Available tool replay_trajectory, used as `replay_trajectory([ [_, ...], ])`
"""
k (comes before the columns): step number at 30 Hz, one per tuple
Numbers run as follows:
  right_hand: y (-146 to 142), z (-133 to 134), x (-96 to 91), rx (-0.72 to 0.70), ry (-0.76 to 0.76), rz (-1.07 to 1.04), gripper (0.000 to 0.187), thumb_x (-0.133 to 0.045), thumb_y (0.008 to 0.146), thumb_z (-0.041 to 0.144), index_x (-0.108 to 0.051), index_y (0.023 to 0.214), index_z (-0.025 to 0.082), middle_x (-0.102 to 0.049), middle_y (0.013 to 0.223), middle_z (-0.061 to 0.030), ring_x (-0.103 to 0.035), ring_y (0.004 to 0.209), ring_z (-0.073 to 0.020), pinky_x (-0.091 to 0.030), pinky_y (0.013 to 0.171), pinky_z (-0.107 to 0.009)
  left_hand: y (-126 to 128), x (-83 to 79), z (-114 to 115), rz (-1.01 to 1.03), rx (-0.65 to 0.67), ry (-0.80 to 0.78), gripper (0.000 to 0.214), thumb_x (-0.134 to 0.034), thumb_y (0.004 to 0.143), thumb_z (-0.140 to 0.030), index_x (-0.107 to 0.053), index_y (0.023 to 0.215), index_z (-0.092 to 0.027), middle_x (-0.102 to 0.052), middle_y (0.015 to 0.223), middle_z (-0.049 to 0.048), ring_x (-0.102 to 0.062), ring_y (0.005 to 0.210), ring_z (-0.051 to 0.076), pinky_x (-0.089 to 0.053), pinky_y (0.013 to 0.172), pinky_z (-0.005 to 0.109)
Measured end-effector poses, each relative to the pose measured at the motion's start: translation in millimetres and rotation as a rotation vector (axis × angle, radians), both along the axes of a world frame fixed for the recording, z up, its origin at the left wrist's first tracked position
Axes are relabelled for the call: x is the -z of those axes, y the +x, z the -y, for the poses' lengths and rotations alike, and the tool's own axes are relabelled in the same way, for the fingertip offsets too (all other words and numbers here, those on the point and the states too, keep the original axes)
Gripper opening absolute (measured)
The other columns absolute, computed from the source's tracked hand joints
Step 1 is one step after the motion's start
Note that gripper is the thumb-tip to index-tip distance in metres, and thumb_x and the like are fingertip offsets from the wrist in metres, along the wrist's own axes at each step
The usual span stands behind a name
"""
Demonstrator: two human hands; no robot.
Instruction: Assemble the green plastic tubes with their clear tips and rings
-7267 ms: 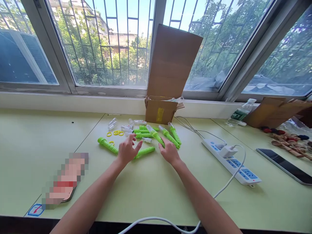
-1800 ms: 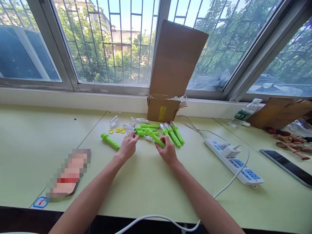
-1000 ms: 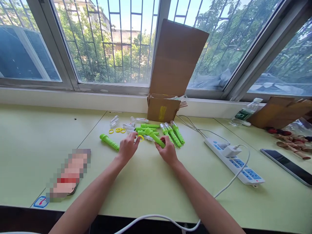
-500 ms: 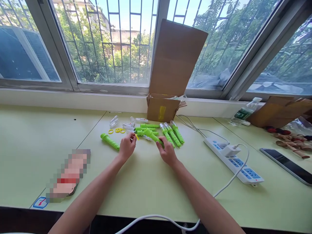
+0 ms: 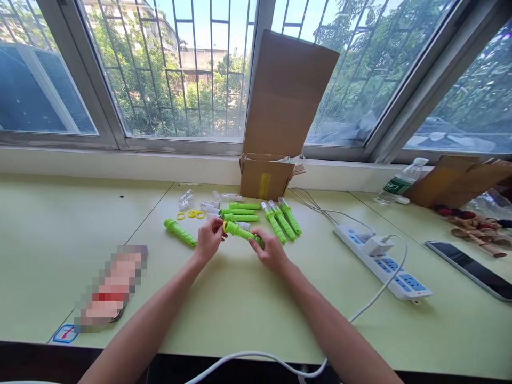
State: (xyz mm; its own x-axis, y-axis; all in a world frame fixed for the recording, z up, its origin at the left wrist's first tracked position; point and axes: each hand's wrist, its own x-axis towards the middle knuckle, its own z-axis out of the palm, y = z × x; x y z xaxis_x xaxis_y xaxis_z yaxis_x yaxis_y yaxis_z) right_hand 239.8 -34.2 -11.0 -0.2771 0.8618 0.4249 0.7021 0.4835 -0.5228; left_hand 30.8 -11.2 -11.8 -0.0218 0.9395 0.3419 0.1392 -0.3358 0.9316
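Observation:
My right hand (image 5: 271,250) is closed round the lower part of a green ribbed plastic tube (image 5: 240,231), tilted with its threaded end towards the left. In the fingertips of my left hand (image 5: 210,238) is a yellow ring (image 5: 225,226), held at the tube's threaded end; I cannot tell whether it is around the end or only against it. Another green tube (image 5: 180,232) lies left of my left hand. Several more green tubes (image 5: 240,217) lie behind my hands, near loose yellow rings (image 5: 196,214) and clear caps (image 5: 186,199). Three capped green tubes (image 5: 280,220) lie to the right.
An upright-flapped cardboard box (image 5: 266,178) stands at the windowsill. To the right are a power strip (image 5: 384,264) with white cables, a phone (image 5: 468,269), a water bottle (image 5: 402,183) and wooden pieces (image 5: 478,234). A blurred-out flat object (image 5: 114,288) lies at left.
The tube in my right hand has swung lower and left, bringing its threaded end to the yellow ring in my left fingers. My left hand has barely moved.

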Motion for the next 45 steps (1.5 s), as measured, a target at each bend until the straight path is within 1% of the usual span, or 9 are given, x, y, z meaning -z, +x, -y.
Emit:
replay_trajectory([
  [5,-0.4,-0.7,0.5,0.004,0.007,0.009,0.029,-0.050,0.085,0.038,-0.059,0.106,0.019,-0.068,0.079,-0.0045,-0.056,0.059,-0.0160,-0.040,0.058,-0.028,1.2,0.3,0.5,0.035,0.088,0.002,0.023,-0.048,0.083,-0.034,-0.056,0.096,-0.016,-0.065,0.081,0.0034,-0.066,0.068,0.015,-0.055,0.052,0.025],
  [10,-0.9,-0.6,1.3,-0.036,0.078,0.032,0.033,-0.054,0.082,0.033,-0.059,0.112,0.022,-0.068,0.101,-0.0060,-0.062,0.079,-0.0200,-0.047,0.069,-0.030,-0.2,-5.4,5.6,-0.009,0.162,0.046,0.025,-0.046,0.084,-0.032,-0.056,0.102,-0.017,-0.066,0.091,0.0045,-0.065,0.077,0.015,-0.056,0.063,0.027],
  [14,-1.8,-0.2,0.8,-0.032,0.118,0.058,0.033,-0.055,0.082,0.032,-0.059,0.114,0.024,-0.067,0.107,-0.0059,-0.063,0.087,-0.0213,-0.049,0.074,-0.032,-0.1,-8.8,8.1,-0.134,0.097,0.076,0.031,-0.059,0.078,-0.039,-0.053,0.101,-0.018,-0.067,0.090,0.0050,-0.065,0.078,0.016,-0.053,0.061,0.024],
  [17,-2.2,0.1,0.5,-0.012,0.123,0.087,0.033,-0.056,0.082,0.032,-0.059,0.115,0.025,-0.068,0.107,-0.0059,-0.064,0.088,-0.0216,-0.050,0.075,-0.032,0.9,-8.9,8.1,-0.146,0.097,0.087,0.034,-0.063,0.076,-0.040,-0.048,0.099,-0.019,-0.068,0.088,0.0041,-0.065,0.076,0.015,-0.051,0.058,0.023],
  [21,-2.1,0.5,1.5,-0.019,0.132,0.134,0.038,-0.056,0.081,0.032,-0.055,0.119,0.025,-0.066,0.111,-0.0063,-0.063,0.091,-0.0219,-0.050,0.077,-0.032,2.0,-7.2,7.6,-0.142,0.152,0.090,0.030,-0.060,0.079,-0.040,-0.043,0.095,-0.020,-0.066,0.085,0.0024,-0.063,0.073,0.013,-0.049,0.055,0.020],
  [27,-3.2,3.0,-0.1,-0.026,0.140,0.198,0.058,-0.056,0.079,0.028,-0.039,0.135,0.021,-0.062,0.119,-0.0093,-0.064,0.088,-0.0218,-0.050,0.074,-0.033,1.8,-7.8,8.5,-0.150,0.252,0.019,0.027,-0.058,0.079,-0.040,-0.041,0.089,-0.021,-0.062,0.090,0.0015,-0.060,0.072,0.011,-0.049,0.055,0.021],
  [33,-10.2,6.5,-3.5,-0.073,0.145,0.220,0.059,-0.055,0.081,0.027,-0.035,0.137,0.024,-0.060,0.120,-0.0091,-0.063,0.091,-0.0230,-0.050,0.075,-0.033,6.9,-8.4,15.9,-0.187,0.376,0.020,0.023,-0.058,0.080,-0.038,-0.045,0.086,-0.020,-0.059,0.091,0.0015,-0.060,0.077,0.012,-0.050,0.058,0.022],
  [39,-12.3,4.9,-0.6,-0.117,0.114,0.234,0.053,-0.052,0.085,0.024,-0.039,0.135,0.029,-0.061,0.120,-0.0074,-0.064,0.093,-0.0235,-0.050,0.076,-0.033,9.4,-8.1,18.3,-0.241,0.357,0.051,0.024,-0.060,0.078,-0.039,-0.047,0.081,-0.019,-0.056,0.080,-0.0010,-0.060,0.076,0.013,-0.047,0.054,0.020],
  [45,-12.0,0.0,4.0,-0.117,0.122,0.178,0.051,-0.050,0.086,0.022,-0.038,0.135,0.027,-0.060,0.122,-0.0083,-0.062,0.100,-0.0239,-0.051,0.080,-0.034,8.8,-11.3,15.5,-0.303,0.265,0.133,0.024,-0.061,0.077,-0.040,-0.053,0.084,-0.019,-0.058,0.087,0.0014,-0.058,0.079,0.013,-0.050,0.057,0.021],
])
